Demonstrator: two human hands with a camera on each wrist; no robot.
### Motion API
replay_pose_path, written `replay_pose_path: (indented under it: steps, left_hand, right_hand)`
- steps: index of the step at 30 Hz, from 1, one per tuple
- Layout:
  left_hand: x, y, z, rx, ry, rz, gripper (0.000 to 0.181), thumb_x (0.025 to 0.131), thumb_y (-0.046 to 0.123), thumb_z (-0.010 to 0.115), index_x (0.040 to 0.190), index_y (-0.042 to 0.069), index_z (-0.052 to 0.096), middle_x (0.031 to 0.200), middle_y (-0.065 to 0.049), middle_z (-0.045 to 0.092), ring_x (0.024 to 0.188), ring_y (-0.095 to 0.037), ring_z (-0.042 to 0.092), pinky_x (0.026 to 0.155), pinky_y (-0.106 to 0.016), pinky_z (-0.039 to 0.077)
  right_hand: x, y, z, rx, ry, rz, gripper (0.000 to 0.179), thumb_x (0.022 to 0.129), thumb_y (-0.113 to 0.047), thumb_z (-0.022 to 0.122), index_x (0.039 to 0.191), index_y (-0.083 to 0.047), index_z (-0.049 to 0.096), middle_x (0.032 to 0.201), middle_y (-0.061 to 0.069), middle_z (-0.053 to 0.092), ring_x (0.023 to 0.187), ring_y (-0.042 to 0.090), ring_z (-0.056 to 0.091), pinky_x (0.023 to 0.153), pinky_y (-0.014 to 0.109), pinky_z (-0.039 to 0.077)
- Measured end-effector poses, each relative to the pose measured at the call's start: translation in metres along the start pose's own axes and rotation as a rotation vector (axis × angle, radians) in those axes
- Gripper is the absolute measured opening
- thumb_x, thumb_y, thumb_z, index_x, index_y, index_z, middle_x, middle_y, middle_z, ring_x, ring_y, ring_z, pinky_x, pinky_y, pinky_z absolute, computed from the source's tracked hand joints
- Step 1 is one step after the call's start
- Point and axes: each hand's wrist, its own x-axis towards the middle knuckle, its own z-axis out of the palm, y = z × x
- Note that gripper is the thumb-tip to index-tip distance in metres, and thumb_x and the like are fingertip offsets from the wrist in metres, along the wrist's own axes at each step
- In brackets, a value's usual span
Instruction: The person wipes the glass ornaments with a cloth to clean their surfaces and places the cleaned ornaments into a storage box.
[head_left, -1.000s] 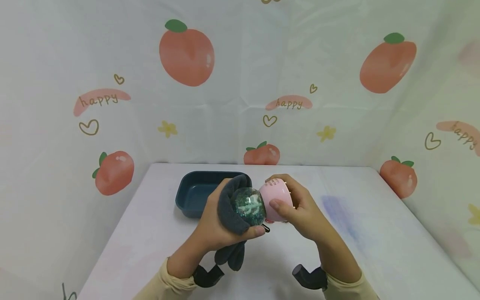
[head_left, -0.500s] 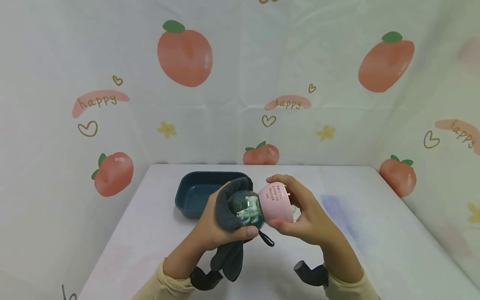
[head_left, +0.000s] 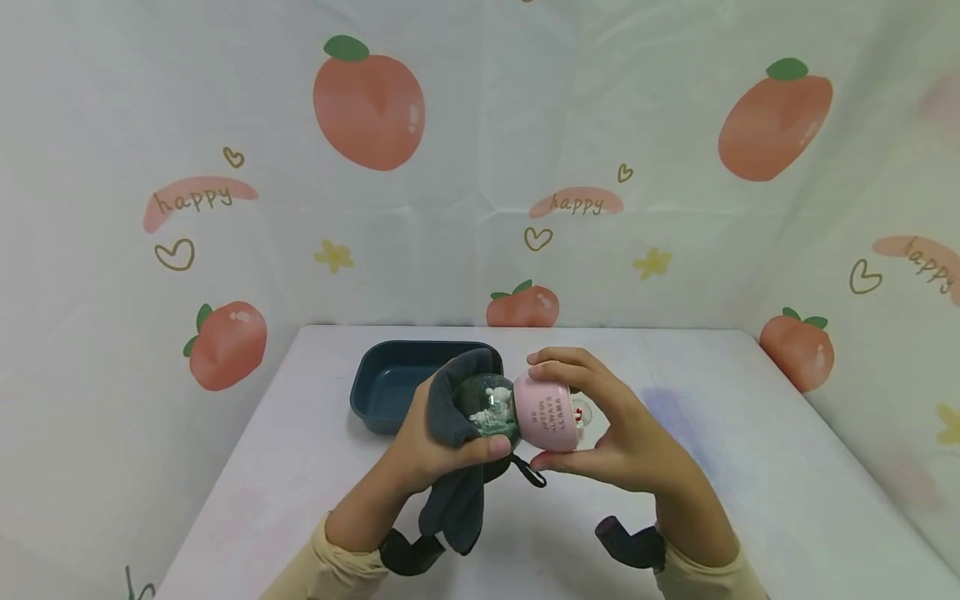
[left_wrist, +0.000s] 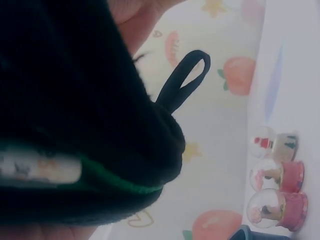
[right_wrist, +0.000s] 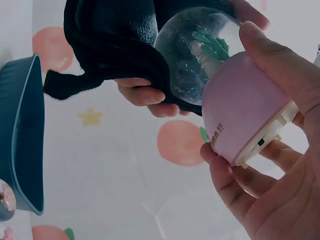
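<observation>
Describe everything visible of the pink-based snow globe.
The snow globe has a clear, glass-like dome with glitter and a white-and-green figure, and a glossy pink base with lettering and a cream underside. It is held sideways midair, dome toward the person's left. The left hand cups the dome through a dark cloth; the right hand grips the base.

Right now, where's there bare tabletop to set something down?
Free: table between right hand and right edge; front left, between left sleeve and left edge. Crowded: back middle, blue bin with at least three snow globes beside it, left hand in front.
</observation>
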Motion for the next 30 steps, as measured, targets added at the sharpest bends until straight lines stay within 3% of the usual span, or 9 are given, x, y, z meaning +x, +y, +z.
replay_pose_path:
  steps: [9,13,16,20,24,30]
  left_hand:
    - [0.001,0.0,0.003,0.025,0.054,0.053,0.069,0.083,0.03,0.091,0.136,0.002,0.057,0.113,-0.016,0.072,0.1,-0.02,0.073,0.088,-0.034,0.062]
    - [0.0,0.003,0.005,0.012,0.103,0.069,0.072,0.082,0.034,0.092,0.136,0.0,0.058,0.117,-0.016,0.07,0.104,-0.02,0.071,0.092,-0.033,0.061]
    - [0.0,0.005,0.006,0.021,0.146,0.073,0.078,0.082,0.043,0.092,0.138,0.0,0.058,0.121,-0.015,0.07,0.108,-0.021,0.071,0.095,-0.033,0.06]
    - [0.0,0.008,0.004,0.102,0.188,0.097,0.08,0.081,0.047,0.092,0.139,0.002,0.059,0.126,-0.011,0.07,0.112,-0.024,0.07,0.099,-0.034,0.059]
    - [0.0,0.01,0.002,0.145,0.194,0.116,0.076,0.077,0.034,0.095,0.138,0.004,0.06,0.127,-0.007,0.07,0.114,-0.024,0.069,0.101,-0.035,0.058]
    - [-0.001,0.012,0.003,0.198,0.175,0.155,0.078,0.07,0.017,0.097,0.137,0.004,0.059,0.128,-0.006,0.068,0.113,-0.025,0.07,0.098,-0.036,0.06]
  right_hand:
    - [0.003,0.003,0.002,0.003,0.026,0.019,0.083,0.083,-0.027,0.094,0.148,0.002,0.053,0.149,0.016,0.054,0.129,0.02,0.057,0.095,0.024,0.054]
    - [0.003,0.003,0.003,0.016,0.028,0.079,0.092,0.081,-0.025,0.095,0.154,0.004,0.046,0.151,0.014,0.055,0.122,0.018,0.062,0.095,0.024,0.057]
    - [0.002,0.004,0.003,0.011,0.038,0.151,0.096,0.085,-0.034,0.092,0.159,0.0,0.042,0.151,0.014,0.056,0.115,0.018,0.068,0.09,0.027,0.061]
    - [0.0,0.002,0.003,0.009,0.055,0.246,0.083,0.099,-0.054,0.071,0.162,-0.009,0.041,0.138,0.016,0.065,0.101,0.017,0.076,0.072,0.032,0.064]
    - [0.0,0.0,0.004,0.033,0.08,0.306,0.066,0.109,-0.055,0.049,0.158,-0.011,0.046,0.116,0.017,0.072,0.079,0.016,0.074,0.056,0.033,0.06]
    - [0.0,-0.003,0.007,0.053,0.089,0.358,0.054,0.112,-0.048,0.047,0.152,-0.011,0.053,0.1,0.011,0.073,0.064,0.015,0.066,0.05,0.033,0.057]
